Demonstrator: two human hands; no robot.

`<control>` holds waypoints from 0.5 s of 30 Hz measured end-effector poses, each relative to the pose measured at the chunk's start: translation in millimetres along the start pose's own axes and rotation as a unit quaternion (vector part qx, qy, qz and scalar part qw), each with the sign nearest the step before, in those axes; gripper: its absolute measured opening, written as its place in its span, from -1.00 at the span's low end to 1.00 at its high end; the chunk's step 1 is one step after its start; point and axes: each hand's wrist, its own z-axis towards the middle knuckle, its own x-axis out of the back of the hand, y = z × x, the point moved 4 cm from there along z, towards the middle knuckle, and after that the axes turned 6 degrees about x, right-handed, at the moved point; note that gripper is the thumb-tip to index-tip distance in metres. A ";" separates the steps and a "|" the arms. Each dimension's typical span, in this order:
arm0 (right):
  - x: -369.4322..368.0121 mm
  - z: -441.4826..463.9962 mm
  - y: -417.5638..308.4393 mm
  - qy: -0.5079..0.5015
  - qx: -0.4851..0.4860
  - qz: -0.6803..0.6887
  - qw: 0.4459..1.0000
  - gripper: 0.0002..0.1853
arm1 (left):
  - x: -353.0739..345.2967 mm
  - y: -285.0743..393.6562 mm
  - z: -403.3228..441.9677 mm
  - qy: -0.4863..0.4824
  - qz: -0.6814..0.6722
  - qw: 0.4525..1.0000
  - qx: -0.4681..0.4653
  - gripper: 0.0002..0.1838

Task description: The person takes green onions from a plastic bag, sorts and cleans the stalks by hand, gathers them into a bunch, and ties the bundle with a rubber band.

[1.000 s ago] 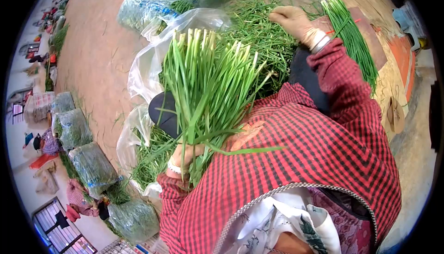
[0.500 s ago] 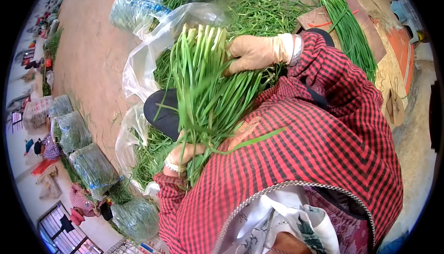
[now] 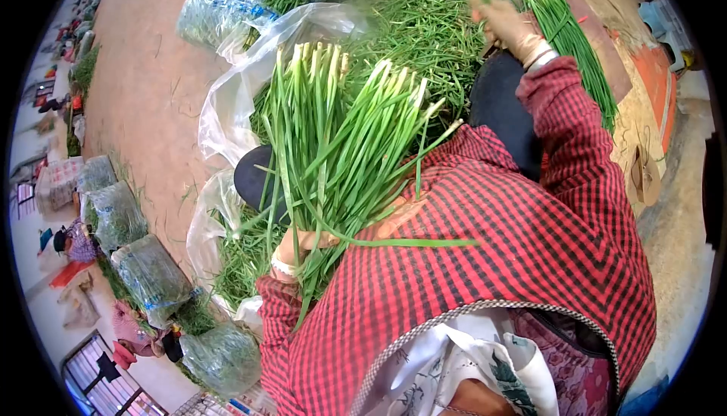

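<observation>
A thick bunch of green stalks (image 3: 333, 143) with pale ends upward stands over my lap. My left hand (image 3: 299, 249), gloved, is wrapped round its lower leafy part. At the upper right my gloved right hand (image 3: 503, 26) is raised over the edge of a heap of loose green leaves (image 3: 432, 29). Its fingers are blurred, and a bit of green shows at their tips; whether they grip it is unclear. Right of that hand, a neat bundle of stalks (image 3: 572, 45) lies on a brown board (image 3: 606, 52).
Clear plastic (image 3: 227, 105) lies beside my left knee, with leaves around it. A filled plastic bag (image 3: 219, 7) stands at the top. Several wrapped bundles (image 3: 151, 276) line the left side, where another person (image 3: 129, 329) is near. A pair of scissors (image 3: 644, 177) lies at right.
My right hand came in to the bunch's pale ends, then moved away to the upper right. The stalks on the bunch's right side now fan out more. My left hand keeps its hold.
</observation>
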 end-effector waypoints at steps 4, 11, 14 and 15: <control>-30.5 -3.7 -13.1 -0.140 0.258 -0.126 0.948 -0.48 | 6.1 -4.0 5.0 0.009 0.063 0.994 0.090 -0.80; -94.3 -61.5 -97.2 -0.188 0.352 -0.286 0.871 -0.67 | -5.7 13.3 2.3 0.028 0.170 0.982 0.082 -0.80; -86.5 -56.0 -98.9 -0.155 0.380 -0.189 0.892 -0.72 | -13.4 21.4 1.1 0.054 -0.090 0.980 0.166 -0.79; -75.6 -48.1 -96.1 -0.105 0.390 -0.178 0.897 -0.74 | -12.1 17.0 0.5 0.068 -0.114 0.981 0.145 -0.79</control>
